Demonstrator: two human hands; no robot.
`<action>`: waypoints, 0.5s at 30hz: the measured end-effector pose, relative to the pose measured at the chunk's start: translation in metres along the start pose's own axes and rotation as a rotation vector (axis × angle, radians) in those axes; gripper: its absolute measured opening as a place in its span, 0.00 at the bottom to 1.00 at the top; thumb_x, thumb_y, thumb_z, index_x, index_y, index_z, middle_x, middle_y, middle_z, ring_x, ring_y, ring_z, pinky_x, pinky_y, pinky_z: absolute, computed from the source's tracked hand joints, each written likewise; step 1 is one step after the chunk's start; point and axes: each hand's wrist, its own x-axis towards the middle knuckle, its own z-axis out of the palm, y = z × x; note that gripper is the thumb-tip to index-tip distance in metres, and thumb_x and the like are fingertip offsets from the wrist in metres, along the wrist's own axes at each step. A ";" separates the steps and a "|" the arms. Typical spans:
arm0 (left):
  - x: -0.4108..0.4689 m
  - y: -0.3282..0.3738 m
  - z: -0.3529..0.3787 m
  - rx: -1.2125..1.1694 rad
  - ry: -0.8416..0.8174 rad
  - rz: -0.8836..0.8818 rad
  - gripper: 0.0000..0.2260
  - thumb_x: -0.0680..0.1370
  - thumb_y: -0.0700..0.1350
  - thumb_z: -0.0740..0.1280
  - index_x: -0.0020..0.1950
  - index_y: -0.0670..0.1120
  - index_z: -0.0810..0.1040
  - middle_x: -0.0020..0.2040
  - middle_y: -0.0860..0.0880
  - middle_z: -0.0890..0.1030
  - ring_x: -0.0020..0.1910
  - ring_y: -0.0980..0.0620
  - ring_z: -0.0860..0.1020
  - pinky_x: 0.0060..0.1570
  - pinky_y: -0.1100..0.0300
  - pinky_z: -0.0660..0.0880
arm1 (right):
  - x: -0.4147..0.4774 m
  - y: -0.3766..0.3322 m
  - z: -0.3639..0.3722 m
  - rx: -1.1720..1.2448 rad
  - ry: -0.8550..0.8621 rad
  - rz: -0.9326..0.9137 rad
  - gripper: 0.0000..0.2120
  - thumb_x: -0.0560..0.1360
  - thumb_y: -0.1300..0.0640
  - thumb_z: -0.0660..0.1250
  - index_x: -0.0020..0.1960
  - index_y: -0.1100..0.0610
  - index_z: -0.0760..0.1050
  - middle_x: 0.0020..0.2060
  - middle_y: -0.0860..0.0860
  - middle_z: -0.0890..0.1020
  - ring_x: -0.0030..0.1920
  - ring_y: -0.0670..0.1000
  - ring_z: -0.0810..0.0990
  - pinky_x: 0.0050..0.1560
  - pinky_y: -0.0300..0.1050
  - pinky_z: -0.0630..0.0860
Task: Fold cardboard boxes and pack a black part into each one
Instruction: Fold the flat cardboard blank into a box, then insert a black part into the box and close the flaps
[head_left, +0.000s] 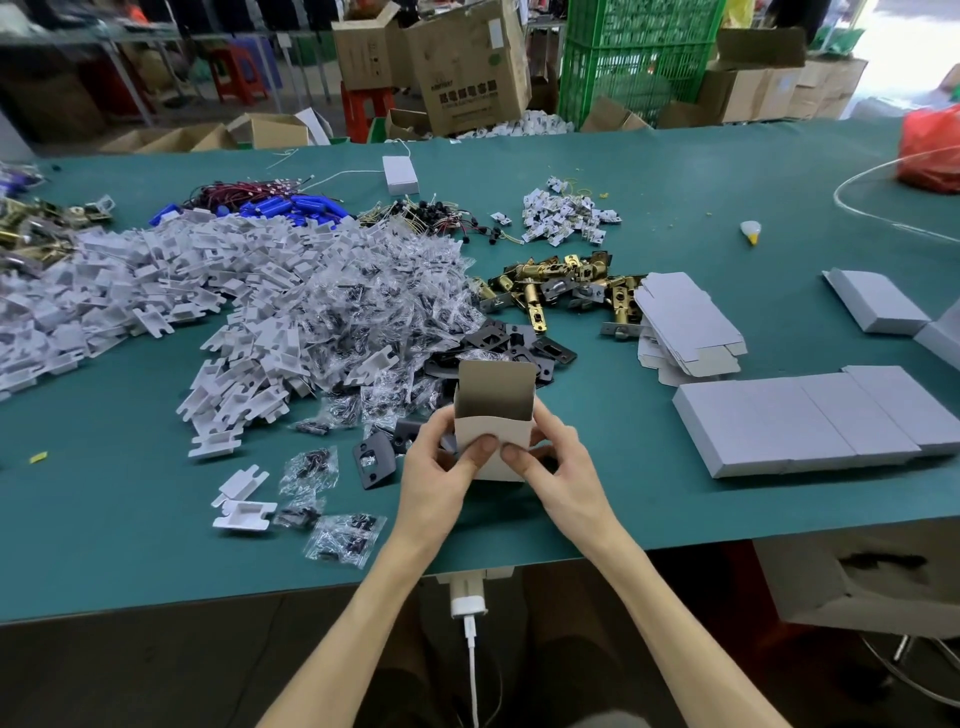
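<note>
Cardboard box (493, 415) (top flap upright) is held above the table (675, 493): left hand (441, 467) and right hand (558, 467) grip its sides, thumbs pressing the front.

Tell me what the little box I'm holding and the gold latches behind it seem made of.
The box looks like thin matte cardboard: pale outside, grey-brown inside, bent along creases. The latches are probably metal with a shiny brass-coloured finish: they glint, and some plates look silvery.

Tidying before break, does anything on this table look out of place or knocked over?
A small white bottle with a yellow tip lies on its side, alone on the green table. The stack of flat box blanks sits fanned askew. No spill shows.
</note>
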 end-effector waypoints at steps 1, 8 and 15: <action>0.000 0.001 0.000 -0.027 -0.006 -0.005 0.13 0.76 0.49 0.74 0.61 0.52 0.81 0.51 0.45 0.84 0.47 0.48 0.78 0.48 0.58 0.76 | 0.000 0.000 0.000 -0.018 -0.006 0.002 0.28 0.79 0.51 0.71 0.75 0.36 0.65 0.48 0.33 0.77 0.57 0.52 0.74 0.59 0.43 0.74; 0.002 -0.002 0.002 -0.080 -0.035 -0.057 0.14 0.77 0.45 0.73 0.61 0.52 0.79 0.53 0.54 0.86 0.51 0.55 0.83 0.48 0.63 0.79 | 0.021 -0.009 -0.008 0.348 0.323 0.179 0.15 0.82 0.44 0.64 0.60 0.53 0.81 0.46 0.46 0.85 0.52 0.49 0.82 0.49 0.43 0.80; 0.008 -0.011 0.004 -0.022 -0.054 -0.107 0.17 0.76 0.44 0.77 0.62 0.55 0.77 0.55 0.58 0.86 0.56 0.55 0.84 0.53 0.62 0.80 | 0.143 -0.013 -0.033 -0.242 0.235 0.189 0.18 0.80 0.54 0.69 0.68 0.55 0.73 0.56 0.55 0.78 0.55 0.52 0.78 0.54 0.44 0.77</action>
